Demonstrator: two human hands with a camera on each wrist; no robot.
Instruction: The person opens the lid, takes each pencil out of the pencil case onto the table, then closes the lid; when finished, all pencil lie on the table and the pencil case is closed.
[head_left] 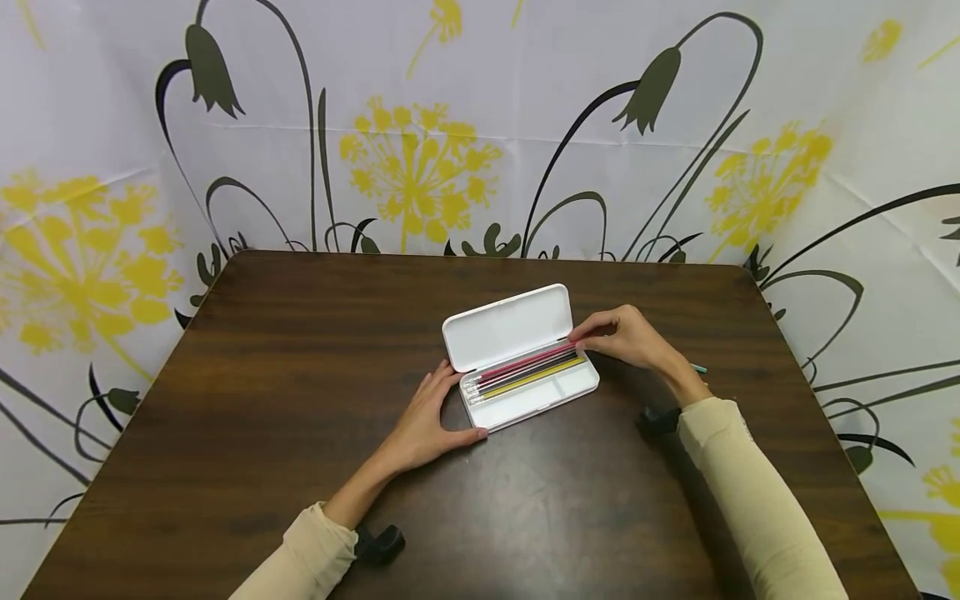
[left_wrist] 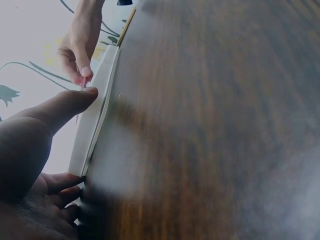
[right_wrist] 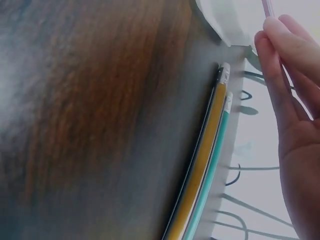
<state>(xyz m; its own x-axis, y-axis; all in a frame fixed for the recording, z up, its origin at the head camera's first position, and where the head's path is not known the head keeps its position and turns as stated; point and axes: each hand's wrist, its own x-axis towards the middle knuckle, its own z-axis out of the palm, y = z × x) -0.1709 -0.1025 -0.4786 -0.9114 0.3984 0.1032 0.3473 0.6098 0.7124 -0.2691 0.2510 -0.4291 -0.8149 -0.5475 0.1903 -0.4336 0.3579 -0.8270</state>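
A white pencil case (head_left: pixel 510 327) lies on the table with its lid folded back. Inside it several pencils lie side by side, among them a yellow pencil (head_left: pixel 531 380) and dark ones. My left hand (head_left: pixel 423 425) holds the case at its left end, thumb at the front corner and fingers at the back. At the case's right end my right hand (head_left: pixel 626 337) pinches a red pencil (head_left: pixel 525 362) between thumb and fingertips. That pencil lies along the row, over the case. The right wrist view shows only a short pinkish length of it (right_wrist: pixel 268 7) beyond the fingertips.
Beside the right forearm more pencils lie on the brown table (head_left: pixel 300 350): a yellow-orange pencil (right_wrist: pixel 202 160), a teal pencil (right_wrist: pixel 211 165) and a dark one along their edge. In the head view the forearm mostly hides them. A flower-patterned cloth (head_left: pixel 465 50) hangs behind the table.
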